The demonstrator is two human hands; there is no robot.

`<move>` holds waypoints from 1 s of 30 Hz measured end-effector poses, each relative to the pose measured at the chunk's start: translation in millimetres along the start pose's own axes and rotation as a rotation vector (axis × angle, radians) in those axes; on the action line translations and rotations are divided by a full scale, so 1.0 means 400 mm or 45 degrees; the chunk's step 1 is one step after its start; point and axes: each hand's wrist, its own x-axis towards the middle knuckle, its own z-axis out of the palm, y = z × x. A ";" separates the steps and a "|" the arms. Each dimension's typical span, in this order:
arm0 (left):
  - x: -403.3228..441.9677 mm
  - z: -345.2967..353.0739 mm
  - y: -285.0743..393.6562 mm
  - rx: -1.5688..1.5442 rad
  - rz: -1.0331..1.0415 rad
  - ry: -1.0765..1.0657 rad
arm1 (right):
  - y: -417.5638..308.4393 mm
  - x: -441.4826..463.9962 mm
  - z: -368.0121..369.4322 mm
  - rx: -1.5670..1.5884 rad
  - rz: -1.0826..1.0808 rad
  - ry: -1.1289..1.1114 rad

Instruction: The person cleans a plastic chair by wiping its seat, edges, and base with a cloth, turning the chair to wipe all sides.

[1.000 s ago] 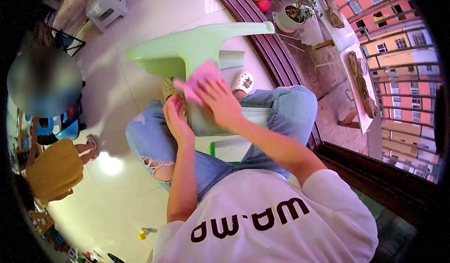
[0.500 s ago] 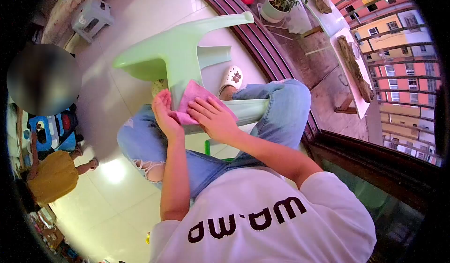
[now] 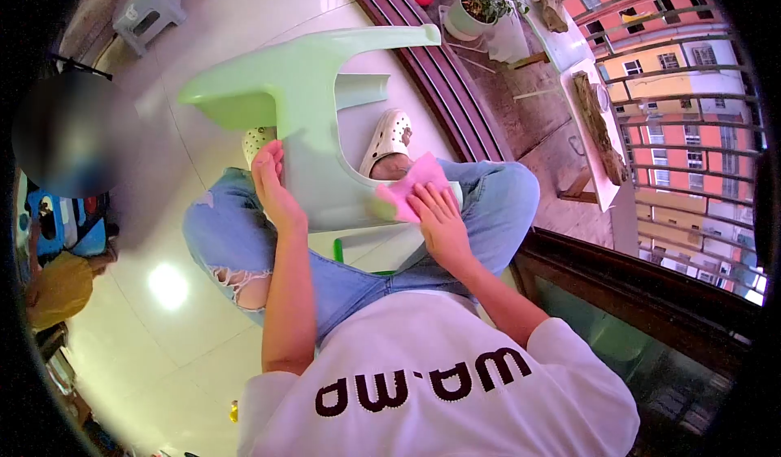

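Note:
A light green plastic chair lies tipped between my knees, its legs pointing away and to the right. My left hand is at the chair's left edge, fingers together and curled against it; the thumb is hidden. My right hand presses a pink cloth around the chair's near right corner, beside my right knee. Part of the cloth hangs loosely over that corner, and its underside cannot be seen.
A grey stool stands on the tiled floor at upper left. Dark sliding-door tracks run along the right, with a potted plant beyond them. Another person's mustard-coloured clothing shows at far left, near a blue object.
My right hand and the pink cloth have slid right, from the middle of the chair's near part to its right corner. My left hand has shifted slightly left, and its fingers have curled.

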 end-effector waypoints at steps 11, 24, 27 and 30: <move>0.002 0.008 0.005 0.156 0.050 0.014 | -0.113 0.054 0.051 0.116 -0.215 -0.097; 0.008 0.039 -0.011 0.117 0.132 -0.003 | -0.064 0.023 0.036 -0.111 0.091 0.025; 0.003 0.042 -0.006 0.174 0.164 -0.011 | -0.123 0.069 0.069 0.031 -0.183 0.003; -0.004 0.046 -0.002 0.197 0.160 -0.002 | -0.121 0.075 0.076 0.197 -0.217 0.035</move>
